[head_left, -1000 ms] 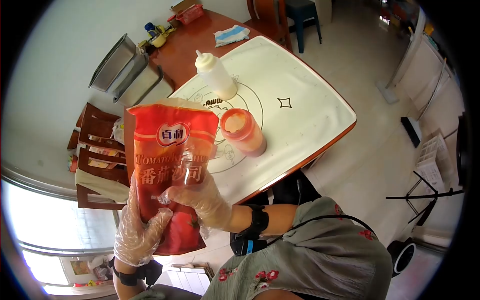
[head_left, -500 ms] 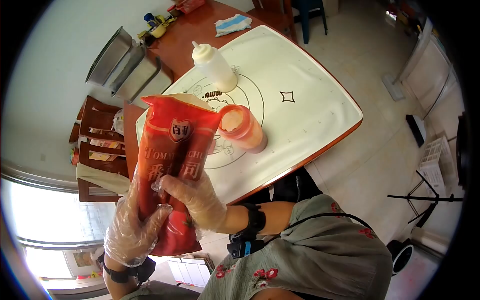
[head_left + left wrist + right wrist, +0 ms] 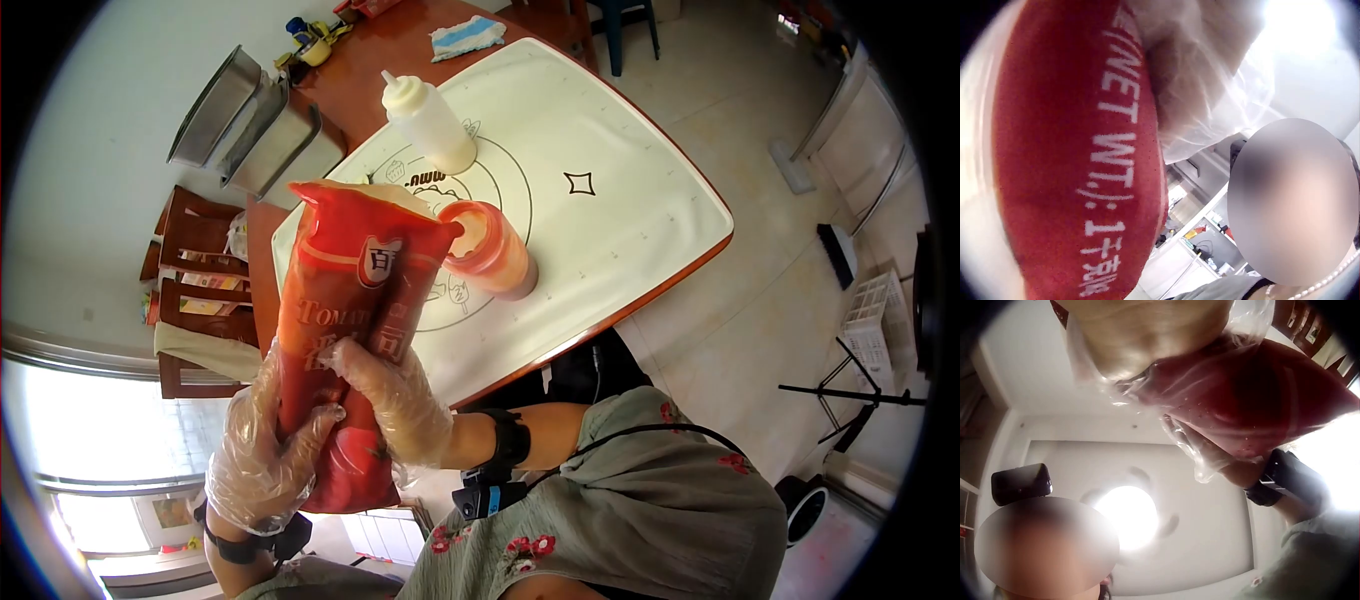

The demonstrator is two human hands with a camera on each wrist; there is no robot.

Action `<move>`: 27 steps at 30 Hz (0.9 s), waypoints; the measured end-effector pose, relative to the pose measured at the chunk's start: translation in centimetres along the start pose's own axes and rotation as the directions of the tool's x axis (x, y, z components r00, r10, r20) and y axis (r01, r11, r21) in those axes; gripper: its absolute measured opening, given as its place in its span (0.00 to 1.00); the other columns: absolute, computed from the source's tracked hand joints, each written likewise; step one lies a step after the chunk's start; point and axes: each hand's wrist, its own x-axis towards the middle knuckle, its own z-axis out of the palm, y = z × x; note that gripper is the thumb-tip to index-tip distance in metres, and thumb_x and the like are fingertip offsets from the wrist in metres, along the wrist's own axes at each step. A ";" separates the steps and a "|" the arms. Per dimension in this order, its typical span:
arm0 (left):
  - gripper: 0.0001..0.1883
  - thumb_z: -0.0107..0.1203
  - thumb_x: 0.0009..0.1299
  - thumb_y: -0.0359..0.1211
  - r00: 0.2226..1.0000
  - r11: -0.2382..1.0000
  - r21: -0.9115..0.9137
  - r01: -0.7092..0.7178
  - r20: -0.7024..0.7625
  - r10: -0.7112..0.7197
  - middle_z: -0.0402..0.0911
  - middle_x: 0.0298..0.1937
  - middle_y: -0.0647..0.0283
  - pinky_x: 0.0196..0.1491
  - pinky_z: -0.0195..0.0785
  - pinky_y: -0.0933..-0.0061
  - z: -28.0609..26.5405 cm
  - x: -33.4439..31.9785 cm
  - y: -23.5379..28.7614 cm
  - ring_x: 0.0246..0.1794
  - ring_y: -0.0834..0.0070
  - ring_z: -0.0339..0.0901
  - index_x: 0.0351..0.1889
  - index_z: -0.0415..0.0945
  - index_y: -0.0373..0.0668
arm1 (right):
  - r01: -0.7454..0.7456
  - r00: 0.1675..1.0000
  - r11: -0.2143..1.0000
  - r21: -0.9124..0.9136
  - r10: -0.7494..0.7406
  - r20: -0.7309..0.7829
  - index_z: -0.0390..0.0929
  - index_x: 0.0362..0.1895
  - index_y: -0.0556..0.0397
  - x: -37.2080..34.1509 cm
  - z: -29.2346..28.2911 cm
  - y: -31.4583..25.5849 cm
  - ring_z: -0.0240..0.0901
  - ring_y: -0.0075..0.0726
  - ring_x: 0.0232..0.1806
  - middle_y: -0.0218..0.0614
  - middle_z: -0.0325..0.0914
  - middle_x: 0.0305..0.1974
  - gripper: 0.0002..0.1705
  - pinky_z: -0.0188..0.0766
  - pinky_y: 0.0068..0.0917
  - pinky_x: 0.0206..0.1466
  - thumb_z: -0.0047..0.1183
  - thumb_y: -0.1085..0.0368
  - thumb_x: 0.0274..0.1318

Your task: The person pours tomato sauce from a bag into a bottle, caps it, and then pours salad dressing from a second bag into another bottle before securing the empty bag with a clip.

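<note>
Both hands, in clear plastic gloves, grip a red tomato ketchup pouch [image 3: 335, 270] in front of the body. My left hand [image 3: 262, 455] holds its lower left side, thumb across the front. With the thumb on the pouch's front, my right hand [image 3: 400, 410] grips the right side. A crease runs down the pouch, and its cut top leans right, one corner overlapping the mouth of an open, red-smeared bottle [image 3: 505, 265]. Behind that bottle stands a white squeeze bottle [image 3: 432, 125] with a nozzle cap. In the left wrist view, the pouch's printed back [image 3: 1079, 150] fills the left side.
The bottles stand on a cream printed mat [image 3: 620, 240] over a wooden table [image 3: 375, 75]. Metal pans [image 3: 280, 140] are at the table's left edge, a folded cloth [image 3: 467, 38] at the back. A wooden chair [image 3: 205, 245] is on the left.
The pouch has tilted right and folded along its length, and its top corner has come over the open bottle's mouth. Both hands keep their grip. The head view has shifted slightly.
</note>
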 end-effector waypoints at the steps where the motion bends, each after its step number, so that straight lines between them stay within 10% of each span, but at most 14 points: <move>1: 0.26 0.57 0.69 0.33 1.000 1.000 0.006 -0.004 -0.005 0.004 0.80 0.46 0.51 0.49 0.70 0.67 0.0 0.1 0.1 0.44 0.63 0.78 0.62 0.66 0.33 | -0.005 1.000 1.000 0.012 0.005 0.015 0.68 0.59 0.53 0.0 -0.2 0.1 0.70 0.25 0.51 0.30 0.74 0.51 0.21 0.69 0.27 0.57 0.53 0.62 0.65; 27: 0.14 0.54 0.69 0.26 0.982 0.909 0.386 -0.157 -0.040 0.187 0.80 0.41 0.48 0.44 0.69 0.60 -0.4 0.0 0.1 0.39 0.51 0.77 0.52 0.75 0.35 | 0.204 0.960 0.957 -0.206 -0.237 -0.151 0.65 0.63 0.57 1.2 -1.0 2.3 0.68 0.31 0.55 0.37 0.72 0.56 0.27 0.63 0.29 0.62 0.51 0.55 0.67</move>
